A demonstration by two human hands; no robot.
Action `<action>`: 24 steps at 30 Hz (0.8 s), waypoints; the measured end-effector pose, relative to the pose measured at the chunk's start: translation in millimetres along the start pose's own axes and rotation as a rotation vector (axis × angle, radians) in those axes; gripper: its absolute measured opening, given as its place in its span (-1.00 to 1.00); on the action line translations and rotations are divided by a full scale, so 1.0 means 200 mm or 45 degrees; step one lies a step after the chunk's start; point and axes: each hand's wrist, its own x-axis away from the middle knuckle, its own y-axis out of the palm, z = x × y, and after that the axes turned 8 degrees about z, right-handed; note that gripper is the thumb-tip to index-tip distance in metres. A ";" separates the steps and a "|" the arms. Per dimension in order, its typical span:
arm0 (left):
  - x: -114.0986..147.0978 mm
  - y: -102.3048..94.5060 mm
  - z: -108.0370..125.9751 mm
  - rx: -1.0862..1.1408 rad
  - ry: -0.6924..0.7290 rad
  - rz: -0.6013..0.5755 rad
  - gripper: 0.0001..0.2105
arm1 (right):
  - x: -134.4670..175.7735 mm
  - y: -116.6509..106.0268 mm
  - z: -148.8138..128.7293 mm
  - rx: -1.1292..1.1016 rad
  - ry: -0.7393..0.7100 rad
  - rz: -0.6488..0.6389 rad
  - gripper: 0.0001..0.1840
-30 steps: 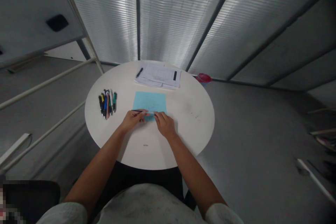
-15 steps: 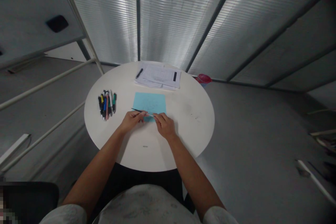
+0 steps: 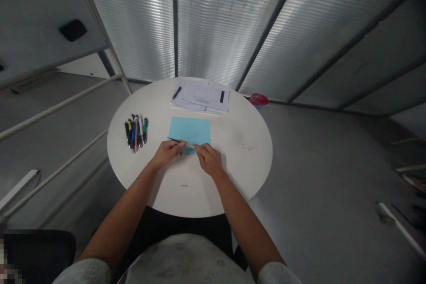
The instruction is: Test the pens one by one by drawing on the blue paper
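Observation:
A slim pen (image 3: 173,140), dark at its thin left end and paler between my fingers, is held level over the lower part of a light blue sheet (image 3: 190,126). My left hand (image 3: 167,153) pinches it near the middle. On its right end my right hand (image 3: 209,159) is closed, and the fingers hide that tip. Faint line marks show on the blue sheet. Left of my hands lies a bunch of pens (image 3: 136,132) in black, blue, green, white and pink, side by side.
White printed papers (image 3: 201,96) lie at the far side of the round white table (image 3: 239,168), with a black pen (image 3: 176,93) on them. Small dark specks (image 3: 246,147) mark the right side. A red bucket (image 3: 259,99) stands beyond the table, and a metal frame (image 3: 60,105) is at left.

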 end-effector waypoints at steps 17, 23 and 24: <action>0.00 0.00 0.01 0.000 0.000 -0.012 -0.62 | 0.00 -0.02 0.00 -0.219 0.040 -0.041 -0.66; 0.00 -0.02 -0.02 0.009 0.029 -0.041 -0.63 | 0.00 -0.01 0.00 -0.359 0.043 -0.039 -0.69; 0.00 -0.02 -0.02 0.011 0.033 -0.046 -0.63 | 0.00 -0.01 0.00 -0.356 0.041 -0.044 -0.69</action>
